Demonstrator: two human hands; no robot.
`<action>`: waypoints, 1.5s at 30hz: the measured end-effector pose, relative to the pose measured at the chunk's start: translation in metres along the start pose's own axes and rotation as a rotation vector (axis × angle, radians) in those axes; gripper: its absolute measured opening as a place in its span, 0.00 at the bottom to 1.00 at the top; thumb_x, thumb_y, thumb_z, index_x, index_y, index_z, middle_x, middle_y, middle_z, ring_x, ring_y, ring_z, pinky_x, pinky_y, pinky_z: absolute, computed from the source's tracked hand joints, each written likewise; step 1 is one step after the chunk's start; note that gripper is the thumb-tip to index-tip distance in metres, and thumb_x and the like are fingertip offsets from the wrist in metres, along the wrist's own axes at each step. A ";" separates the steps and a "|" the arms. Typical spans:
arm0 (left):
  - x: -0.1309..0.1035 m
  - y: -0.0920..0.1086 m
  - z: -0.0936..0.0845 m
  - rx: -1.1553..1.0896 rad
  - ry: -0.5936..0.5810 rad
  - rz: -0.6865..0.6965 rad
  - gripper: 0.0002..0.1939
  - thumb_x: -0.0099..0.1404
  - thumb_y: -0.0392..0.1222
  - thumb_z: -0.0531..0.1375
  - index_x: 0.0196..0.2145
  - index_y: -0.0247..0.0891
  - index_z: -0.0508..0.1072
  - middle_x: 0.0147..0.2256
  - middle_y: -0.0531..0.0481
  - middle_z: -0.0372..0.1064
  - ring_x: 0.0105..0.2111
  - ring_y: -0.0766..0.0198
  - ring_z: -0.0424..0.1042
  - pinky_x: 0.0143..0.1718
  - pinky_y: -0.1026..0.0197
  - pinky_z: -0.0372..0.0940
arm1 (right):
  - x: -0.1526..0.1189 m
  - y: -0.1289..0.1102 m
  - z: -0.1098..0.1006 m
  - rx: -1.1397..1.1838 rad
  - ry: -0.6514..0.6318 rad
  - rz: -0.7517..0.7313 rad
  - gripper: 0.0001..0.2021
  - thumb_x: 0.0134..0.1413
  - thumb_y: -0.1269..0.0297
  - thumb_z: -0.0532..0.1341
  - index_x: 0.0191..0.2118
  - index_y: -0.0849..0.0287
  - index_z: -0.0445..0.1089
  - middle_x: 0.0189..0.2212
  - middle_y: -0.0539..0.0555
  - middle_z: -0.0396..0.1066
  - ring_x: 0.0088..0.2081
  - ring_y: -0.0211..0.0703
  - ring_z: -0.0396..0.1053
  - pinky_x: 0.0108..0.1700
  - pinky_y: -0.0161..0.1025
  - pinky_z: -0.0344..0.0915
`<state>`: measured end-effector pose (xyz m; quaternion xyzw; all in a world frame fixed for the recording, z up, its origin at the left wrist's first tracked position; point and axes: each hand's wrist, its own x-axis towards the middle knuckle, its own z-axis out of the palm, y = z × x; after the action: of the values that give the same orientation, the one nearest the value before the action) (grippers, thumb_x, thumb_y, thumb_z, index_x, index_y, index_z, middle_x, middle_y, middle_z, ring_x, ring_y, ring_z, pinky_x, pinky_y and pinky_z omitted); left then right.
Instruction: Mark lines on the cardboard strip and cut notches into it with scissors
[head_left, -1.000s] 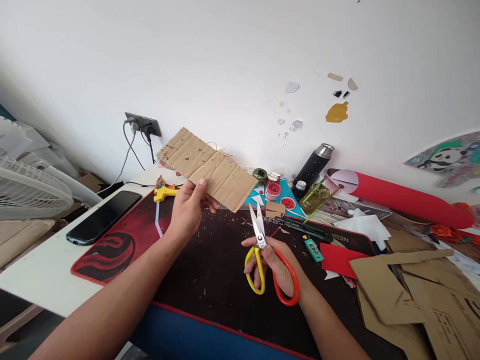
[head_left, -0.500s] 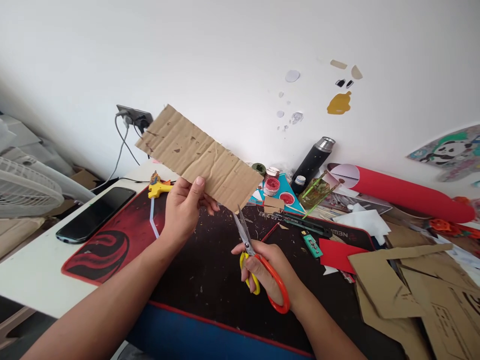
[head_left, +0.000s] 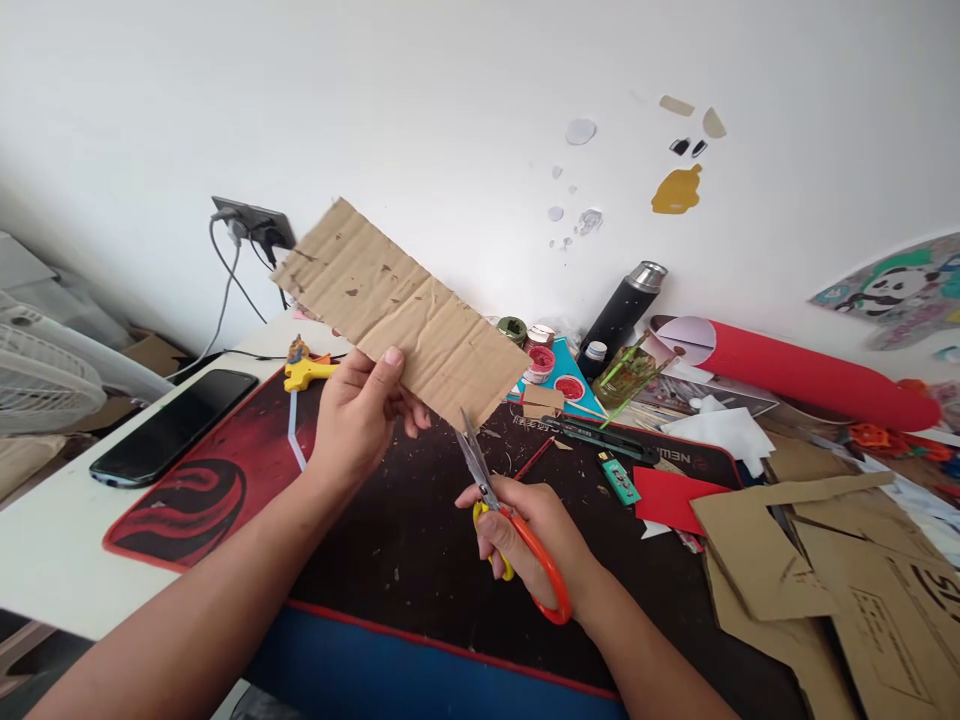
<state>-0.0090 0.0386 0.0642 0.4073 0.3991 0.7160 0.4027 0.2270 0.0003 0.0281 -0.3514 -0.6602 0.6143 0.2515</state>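
A brown rectangular piece of cardboard (head_left: 405, 310), creased and with torn spots, is tilted in the air above the desk mat. My left hand (head_left: 367, 410) pinches its lower edge, thumb on the near face and fingers behind. In my right hand (head_left: 536, 535) are scissors (head_left: 480, 470) with one orange and one yellow handle, fingers through the loops. Their blades, slightly apart, meet the cardboard's lower edge near its right corner.
A phone (head_left: 176, 425) and a yellow glue gun (head_left: 306, 372) lie to the left. Open paint pots (head_left: 540, 364), a black flask (head_left: 622, 310), a green cutter knife (head_left: 611, 440) and a red paper roll (head_left: 810, 375) are behind. Cardboard scraps (head_left: 765, 570) pile up at right.
The scissors have shifted slightly left along the cardboard's lower edge, and their blades have drawn closer together. The view has turned a little.
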 end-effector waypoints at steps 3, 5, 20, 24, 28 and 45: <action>0.003 -0.002 0.002 -0.038 0.023 -0.107 0.25 0.61 0.58 0.76 0.30 0.43 0.66 0.15 0.58 0.68 0.12 0.65 0.70 0.09 0.70 0.57 | -0.001 0.002 0.001 -0.017 0.007 -0.011 0.31 0.66 0.32 0.66 0.50 0.60 0.79 0.24 0.48 0.71 0.20 0.38 0.70 0.25 0.34 0.66; 0.004 -0.003 0.003 -0.041 0.027 -0.146 0.24 0.61 0.56 0.75 0.28 0.42 0.66 0.15 0.57 0.68 0.12 0.66 0.70 0.09 0.71 0.56 | -0.001 0.003 0.002 -0.023 0.014 -0.010 0.31 0.66 0.33 0.67 0.51 0.60 0.79 0.24 0.48 0.71 0.20 0.37 0.69 0.25 0.34 0.66; 0.000 -0.003 0.000 0.019 0.039 0.050 0.25 0.65 0.62 0.75 0.35 0.43 0.68 0.17 0.61 0.68 0.15 0.61 0.74 0.12 0.66 0.64 | 0.000 0.006 0.000 -0.059 0.049 -0.027 0.30 0.68 0.33 0.65 0.52 0.59 0.78 0.25 0.49 0.72 0.21 0.38 0.71 0.25 0.34 0.69; -0.002 -0.004 -0.001 0.016 0.026 0.076 0.24 0.66 0.61 0.75 0.35 0.43 0.69 0.19 0.61 0.68 0.15 0.62 0.74 0.12 0.65 0.65 | -0.001 0.006 -0.001 -0.072 0.052 -0.020 0.29 0.68 0.34 0.65 0.52 0.59 0.78 0.24 0.49 0.72 0.21 0.39 0.71 0.25 0.34 0.69; -0.003 -0.003 -0.004 0.057 0.046 0.118 0.23 0.67 0.61 0.74 0.37 0.44 0.70 0.20 0.60 0.69 0.16 0.61 0.75 0.13 0.64 0.65 | -0.001 0.005 0.000 -0.077 0.050 -0.034 0.30 0.68 0.33 0.65 0.52 0.59 0.78 0.23 0.48 0.70 0.21 0.38 0.69 0.26 0.35 0.68; -0.008 0.001 0.002 0.046 0.028 0.010 0.23 0.65 0.61 0.75 0.33 0.44 0.69 0.16 0.59 0.67 0.12 0.62 0.70 0.11 0.64 0.61 | 0.000 -0.002 0.002 -0.177 0.101 -0.061 0.23 0.69 0.38 0.66 0.47 0.56 0.78 0.23 0.48 0.70 0.22 0.41 0.70 0.28 0.36 0.66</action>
<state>-0.0045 0.0315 0.0639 0.4083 0.4190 0.7144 0.3839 0.2252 -0.0012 0.0298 -0.3825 -0.7086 0.5274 0.2709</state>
